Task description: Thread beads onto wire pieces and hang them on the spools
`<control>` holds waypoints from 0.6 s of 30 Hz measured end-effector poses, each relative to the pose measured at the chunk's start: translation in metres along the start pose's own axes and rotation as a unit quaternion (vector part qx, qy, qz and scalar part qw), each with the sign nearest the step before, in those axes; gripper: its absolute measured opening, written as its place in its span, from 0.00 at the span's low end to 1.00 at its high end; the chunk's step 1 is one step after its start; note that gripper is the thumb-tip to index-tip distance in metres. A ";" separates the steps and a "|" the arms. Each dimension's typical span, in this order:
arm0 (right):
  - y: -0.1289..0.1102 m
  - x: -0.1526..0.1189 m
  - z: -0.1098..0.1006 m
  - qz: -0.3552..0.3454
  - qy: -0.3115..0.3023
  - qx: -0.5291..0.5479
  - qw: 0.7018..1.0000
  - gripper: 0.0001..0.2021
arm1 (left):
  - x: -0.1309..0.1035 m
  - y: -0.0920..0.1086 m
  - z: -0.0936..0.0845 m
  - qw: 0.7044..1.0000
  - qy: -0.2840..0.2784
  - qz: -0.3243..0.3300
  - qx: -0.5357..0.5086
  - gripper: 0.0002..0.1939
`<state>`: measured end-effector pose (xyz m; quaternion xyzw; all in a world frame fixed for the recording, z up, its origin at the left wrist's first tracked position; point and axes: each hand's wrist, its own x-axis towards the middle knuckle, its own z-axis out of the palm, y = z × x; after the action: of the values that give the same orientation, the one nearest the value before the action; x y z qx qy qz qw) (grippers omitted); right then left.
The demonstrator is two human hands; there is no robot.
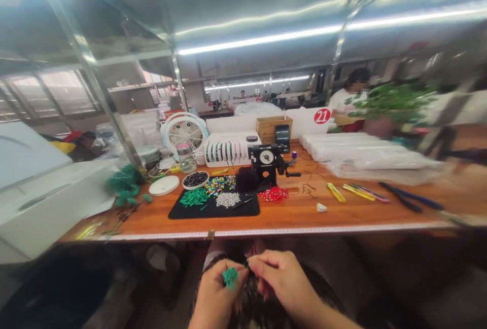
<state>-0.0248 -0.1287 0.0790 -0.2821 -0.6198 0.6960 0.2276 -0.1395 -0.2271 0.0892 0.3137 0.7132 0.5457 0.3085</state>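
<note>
Over my lap, below the table's front edge, my two hands meet. My left hand (pixel 220 288) is closed round a small green bundle (pixel 230 277), whose bunched end shows above the thumb; its exact kind is too blurred to tell. Beside it my right hand (pixel 279 276) is closed in a pinch, its fingertips close to the left fingertips. Something thin and dark seems to run between them, too small to name. On the table beyond, a black mat (pixel 213 211) carries green tube-like pieces (pixel 194 197), mixed coloured beads (pixel 215 186) and small white pieces (pixel 228 199).
Behind the mat stands a black hand-cranked machine (pixel 266 164), with red pieces (pixel 274 194) before it. Pliers (pixel 411 197) and yellow-handled tools (pixel 336 192) lie right. Rolls in plastic (pixel 361 154), a fan (pixel 185 134) and spools (pixel 228 151) line the back. A person (pixel 348 98) sits beyond.
</note>
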 end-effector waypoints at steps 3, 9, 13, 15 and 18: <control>-0.001 0.000 -0.001 -0.009 0.005 -0.015 1.000 0.16 | 0.001 -0.004 0.002 0.999 -0.033 -0.014 -0.015 0.21; 0.006 -0.002 -0.001 -0.010 -0.021 -0.037 0.999 0.13 | 0.010 -0.009 0.007 0.972 -0.098 -0.091 -0.191 0.23; 0.015 -0.002 0.002 -0.005 -0.082 0.014 0.997 0.16 | 0.009 -0.004 0.009 0.959 -0.113 -0.114 -0.236 0.23; 0.021 -0.001 0.003 0.032 -0.113 0.103 0.988 0.18 | 0.008 -0.003 0.010 0.954 -0.106 -0.122 -0.253 0.26; 0.028 0.001 0.004 0.050 -0.145 0.159 0.975 0.21 | 0.008 -0.004 0.009 0.952 -0.103 -0.134 -0.255 0.28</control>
<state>-0.0276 -0.1341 0.0517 -0.1689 -0.5127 0.8297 0.1420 -0.1376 -0.2159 0.0829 0.1806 0.5504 0.6272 0.5206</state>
